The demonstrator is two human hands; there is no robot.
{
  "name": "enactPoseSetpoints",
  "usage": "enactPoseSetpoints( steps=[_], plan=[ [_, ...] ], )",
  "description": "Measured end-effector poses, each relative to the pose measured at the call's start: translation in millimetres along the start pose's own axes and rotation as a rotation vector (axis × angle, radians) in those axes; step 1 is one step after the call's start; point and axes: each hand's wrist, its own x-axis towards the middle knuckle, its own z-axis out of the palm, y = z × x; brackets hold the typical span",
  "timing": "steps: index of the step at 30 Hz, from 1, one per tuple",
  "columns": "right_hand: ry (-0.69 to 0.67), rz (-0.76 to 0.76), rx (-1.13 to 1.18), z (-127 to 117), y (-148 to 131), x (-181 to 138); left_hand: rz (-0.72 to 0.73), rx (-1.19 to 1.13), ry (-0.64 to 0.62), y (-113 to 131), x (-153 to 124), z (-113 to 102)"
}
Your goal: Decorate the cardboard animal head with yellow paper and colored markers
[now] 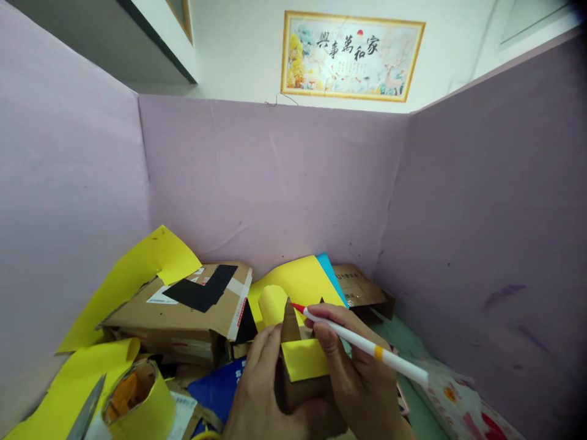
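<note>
My left hand (259, 385) is wrapped round the left side of a small brown cardboard box (305, 394) with a yellow paper strip (305, 359) on its upper face. A pointed cardboard piece (290, 324) stands up from its top. Between the fingers of my right hand (362, 373) is a white marker pen (367, 342) with a red tip and an orange band. The red tip is right beside the pointed piece; whether they touch I cannot tell. A curled yellow paper piece (272, 304) rises just behind the box. My palms hide the box's lower sides.
A large cardboard box (183, 318) with black paper on top lies at the left. Yellow sheets (123, 287), a yellow-wrapped cardboard tube (147, 412) and a scissor blade (89, 409) are near it. Purple panels (275, 165) enclose three sides. A plastic bag (463, 403) lies at right.
</note>
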Motion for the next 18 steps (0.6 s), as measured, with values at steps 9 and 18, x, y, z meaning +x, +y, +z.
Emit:
enactPoseSetpoints(
  steps=[9,18],
  plan=[
    [0.006,-0.010,-0.020,1.8,4.4,-1.6,-0.010,-0.114,-0.036,5.5,-0.1,-2.3],
    [0.021,-0.028,-0.044,1.5,5.6,-1.7,-0.018,-0.116,-0.007,4.0,-1.4,-2.6]
  ],
)
